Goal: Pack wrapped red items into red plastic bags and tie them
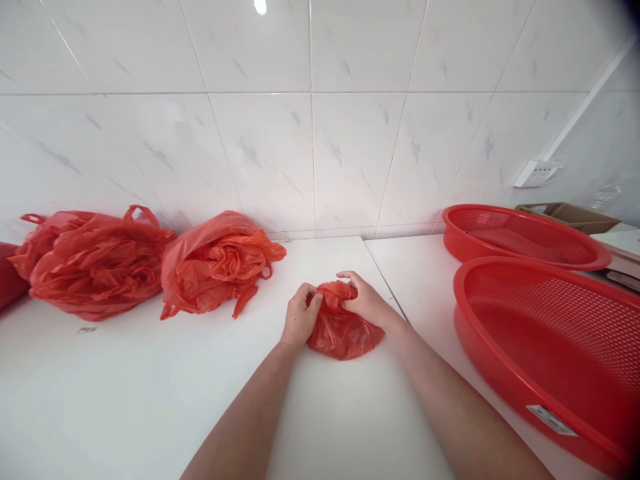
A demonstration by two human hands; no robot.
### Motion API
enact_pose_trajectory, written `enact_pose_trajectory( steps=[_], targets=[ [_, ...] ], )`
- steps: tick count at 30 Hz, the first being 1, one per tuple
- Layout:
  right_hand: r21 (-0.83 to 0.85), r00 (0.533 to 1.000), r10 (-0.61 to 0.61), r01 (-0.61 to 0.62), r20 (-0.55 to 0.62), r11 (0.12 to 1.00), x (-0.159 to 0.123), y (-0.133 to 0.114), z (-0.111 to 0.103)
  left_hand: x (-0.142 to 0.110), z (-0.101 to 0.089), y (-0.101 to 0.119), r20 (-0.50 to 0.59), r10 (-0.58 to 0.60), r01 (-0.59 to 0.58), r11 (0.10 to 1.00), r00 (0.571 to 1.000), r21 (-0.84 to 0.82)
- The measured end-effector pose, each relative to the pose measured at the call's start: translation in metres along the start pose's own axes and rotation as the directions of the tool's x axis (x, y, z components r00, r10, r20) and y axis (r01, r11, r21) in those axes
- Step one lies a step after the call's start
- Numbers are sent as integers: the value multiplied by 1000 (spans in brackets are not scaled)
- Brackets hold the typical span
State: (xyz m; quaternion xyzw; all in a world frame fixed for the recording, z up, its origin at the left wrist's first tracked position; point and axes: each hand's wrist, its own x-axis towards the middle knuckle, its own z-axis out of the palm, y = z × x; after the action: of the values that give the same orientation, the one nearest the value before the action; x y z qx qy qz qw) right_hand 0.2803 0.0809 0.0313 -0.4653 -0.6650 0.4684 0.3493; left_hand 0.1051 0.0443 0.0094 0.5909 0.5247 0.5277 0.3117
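A crumpled red plastic bag (345, 333) rests on the white table in front of me, its upper part bunched between my two hands. My left hand (301, 313) pinches the bunched bag at its left side, thumb on top. On the right side, my right hand (367, 303) grips the same bag between thumb and curled fingers, with the index finger lifted a little off it. The lower part of the bag spreads loosely toward me. What the bag holds, if anything, cannot be made out.
Two large bundles of red plastic bags, one at far left (100, 267) and one nearer (220, 263), lie by the tiled wall (265, 153). At right stand two red perforated baskets, a near one (500, 347) and a far one (453, 243), with a cardboard box (575, 217) behind.
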Motion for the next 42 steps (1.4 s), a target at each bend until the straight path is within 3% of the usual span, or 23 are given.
enact_pose_trajectory(
  steps=[3,6,8,10,12,15,17,20,22,25,28,31,33,36,39,42],
  targets=[
    [-374,964,-22,-81,-264,924,4,3,7,-2,3,3,20,34,-36,995,999,96],
    [-427,927,-32,-141,-373,893,7,8,11,-3,7,3,61,141,-150,968,988,200],
    [-265,931,-18,-85,-364,960,8,11,11,-3,8,2,94,221,-238,939,971,250],
    [9,959,10,-7,-283,1000,8,11,10,-3,8,0,117,298,-320,903,947,288],
    [301,990,35,9,-138,953,6,10,6,-2,7,-1,120,349,-370,875,929,313],
    [626,998,-12,-31,65,779,5,10,-2,0,6,-4,78,372,-376,866,925,329],
    [750,998,-41,-6,45,662,7,14,-10,1,3,-4,24,383,-367,863,923,347],
    [797,984,87,74,-156,600,16,29,-26,0,-6,-3,-22,430,-387,834,903,393],
    [780,949,182,92,-256,619,23,40,-36,-5,-17,-2,-3,474,-426,794,880,433],
    [755,918,223,112,-327,646,29,51,-47,-19,-36,-2,92,540,-510,708,837,489],
    [739,925,219,89,-309,667,28,54,-49,-36,-54,-3,161,544,-541,666,823,514],
    [671,951,170,51,-259,739,25,53,-47,-47,-62,-3,107,527,-500,697,843,514],
    [530,946,136,42,-293,847,24,51,-43,-51,-60,-2,47,533,-484,725,845,490],
    [129,938,47,-3,-342,992,21,46,-27,-51,-48,-1,-7,539,-474,746,842,468],
    [-204,986,-73,42,-150,978,11,29,5,-49,-33,0,69,471,-436,738,879,515],
    [-217,984,-139,161,113,963,-6,10,40,-54,-31,2,234,337,-410,738,912,536]
  ],
)
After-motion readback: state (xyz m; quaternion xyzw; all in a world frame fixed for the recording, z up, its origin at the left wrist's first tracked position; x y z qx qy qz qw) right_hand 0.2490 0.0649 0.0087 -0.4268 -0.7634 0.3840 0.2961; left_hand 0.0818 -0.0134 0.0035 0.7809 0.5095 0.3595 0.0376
